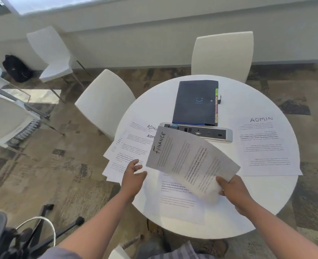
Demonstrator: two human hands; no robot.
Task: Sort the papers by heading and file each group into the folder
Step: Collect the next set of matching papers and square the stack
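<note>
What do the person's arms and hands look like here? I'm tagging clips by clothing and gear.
Both forearms are bare to the bottom edge of the picture, with no sleeves visible on them. The left hand and right hand wear no gloves, and no watch or bracelet shows. Whether there is a ring is too blurred to tell.
</note>
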